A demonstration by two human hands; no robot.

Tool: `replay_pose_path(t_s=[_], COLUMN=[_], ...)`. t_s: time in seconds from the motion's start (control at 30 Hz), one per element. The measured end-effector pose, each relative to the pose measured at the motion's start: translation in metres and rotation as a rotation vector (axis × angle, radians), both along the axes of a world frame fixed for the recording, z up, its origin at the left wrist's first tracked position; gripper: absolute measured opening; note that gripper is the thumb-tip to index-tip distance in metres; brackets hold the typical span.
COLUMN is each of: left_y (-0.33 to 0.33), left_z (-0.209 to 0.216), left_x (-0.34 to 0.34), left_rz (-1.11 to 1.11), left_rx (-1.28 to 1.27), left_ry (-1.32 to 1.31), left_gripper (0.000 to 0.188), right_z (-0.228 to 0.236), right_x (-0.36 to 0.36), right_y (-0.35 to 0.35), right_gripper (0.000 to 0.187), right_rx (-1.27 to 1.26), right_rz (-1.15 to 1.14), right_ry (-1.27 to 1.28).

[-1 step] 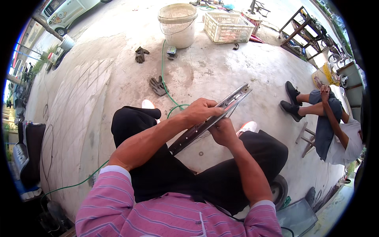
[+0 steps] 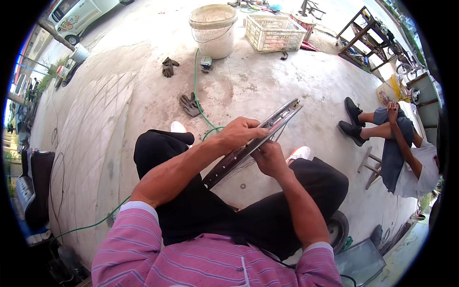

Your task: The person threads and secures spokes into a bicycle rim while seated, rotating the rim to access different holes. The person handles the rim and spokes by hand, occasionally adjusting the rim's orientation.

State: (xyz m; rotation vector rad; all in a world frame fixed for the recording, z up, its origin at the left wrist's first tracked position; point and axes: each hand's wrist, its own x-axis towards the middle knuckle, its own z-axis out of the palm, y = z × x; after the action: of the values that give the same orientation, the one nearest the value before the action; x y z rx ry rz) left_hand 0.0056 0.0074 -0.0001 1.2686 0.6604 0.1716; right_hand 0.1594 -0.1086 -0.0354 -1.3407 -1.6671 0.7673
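Note:
A shiny metal wheel rim (image 2: 229,165), seen nearly edge-on, slants between my knees from lower left to upper right. Small holes dot its channel, and a few thin spokes (image 2: 281,130) show at its far right side. My left hand (image 2: 241,134) grips the rim from the left, its thumb laid across the top edge. Just right of it, my right hand (image 2: 271,157) is closed against the rim's right side beside the spokes. The fingertips of my right hand are hidden, so whatever small piece they pinch cannot be seen.
A dirty white bucket (image 2: 213,43) and a plastic crate (image 2: 274,33) stand ahead. Two dark gloves, one nearer (image 2: 191,105), lie by a green hose (image 2: 203,114). A seated person (image 2: 399,138) is at the right. Behind my right knee lies a small tyre (image 2: 338,230).
The rim has turned slightly in my hands, showing more of its holed channel. Both hands keep almost the same places; the whole view has shifted a touch.

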Motion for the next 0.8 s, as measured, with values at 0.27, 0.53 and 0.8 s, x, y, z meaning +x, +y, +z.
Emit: replay_pose_path(t_s=[0.27, 0.53, 0.8], left_y=[0.005, -0.008, -0.020], left_z=[0.015, -0.009, -0.008], left_x=[-0.011, -0.012, -0.009], left_rz=[0.079, 0.144, 0.163], left_rx=[-0.086, 0.023, 0.145], left_ry=[-0.115, -0.109, -0.045], left_gripper=[0.027, 0.029, 0.030], right_z=[0.028, 0.012, -0.009], right_x=[0.001, 0.026, 0.024], right_y=[-0.006, 0.000, 0.028], right_gripper=[0.029, 0.029, 0.020], right_rx=[-0.073, -0.235, -0.100], right_rz=[0.084, 0.061, -0.449], right_ry=[-0.008, 0.394, 0.584])
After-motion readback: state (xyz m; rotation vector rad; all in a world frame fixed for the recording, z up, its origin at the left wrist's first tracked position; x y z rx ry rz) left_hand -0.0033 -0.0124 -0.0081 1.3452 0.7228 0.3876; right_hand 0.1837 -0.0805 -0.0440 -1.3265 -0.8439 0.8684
